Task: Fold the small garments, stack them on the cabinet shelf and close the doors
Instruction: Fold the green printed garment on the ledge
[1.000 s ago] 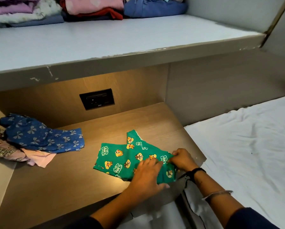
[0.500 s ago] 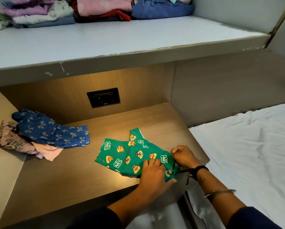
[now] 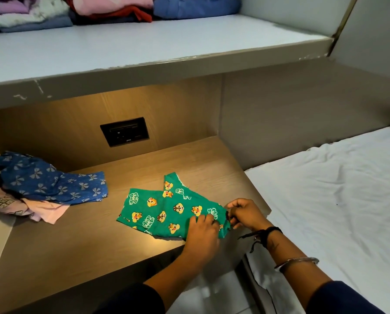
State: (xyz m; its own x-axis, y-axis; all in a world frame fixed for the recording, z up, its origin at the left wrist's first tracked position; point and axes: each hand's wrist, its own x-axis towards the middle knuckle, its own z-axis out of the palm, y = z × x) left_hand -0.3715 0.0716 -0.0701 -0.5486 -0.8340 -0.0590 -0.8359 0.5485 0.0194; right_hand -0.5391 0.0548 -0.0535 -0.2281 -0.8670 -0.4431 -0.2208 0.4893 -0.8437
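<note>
Pinching the right edge of the green printed garment [image 3: 162, 207] with the right hand [image 3: 246, 214], left hand [image 3: 203, 232] resting on the cloth beside it, grip unclear, garment flat on the near wooden ledge [image 3: 94, 245].

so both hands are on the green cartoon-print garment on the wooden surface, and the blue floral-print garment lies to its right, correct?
Wrong side: the blue floral-print garment lies to the left of the green cartoon-print garment, as the head view shows. The left hand and right hand are both on the green one, on the wooden surface.
</note>
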